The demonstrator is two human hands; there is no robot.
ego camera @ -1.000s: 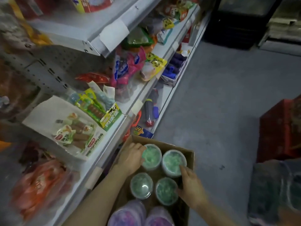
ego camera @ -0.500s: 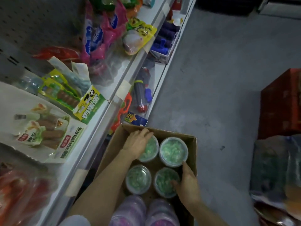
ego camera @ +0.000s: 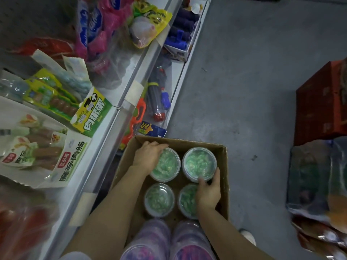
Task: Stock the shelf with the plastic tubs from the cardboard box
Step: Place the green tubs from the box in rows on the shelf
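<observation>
Brown cardboard box sits on the grey floor beside the white metal shelf. Inside stand round clear plastic tubs with green bits and flat see-through lids. The left hand curls over the far left tub. The right hand grips the rim of the far right tub. Two purple tubs sit nearest. Shiny snack bags lie on the shelf.

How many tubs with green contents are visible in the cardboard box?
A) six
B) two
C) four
C: four green tubs stand two by two in the cardboard box; the left hand and the right hand each reach one, and the nearer tubs are purple.
</observation>
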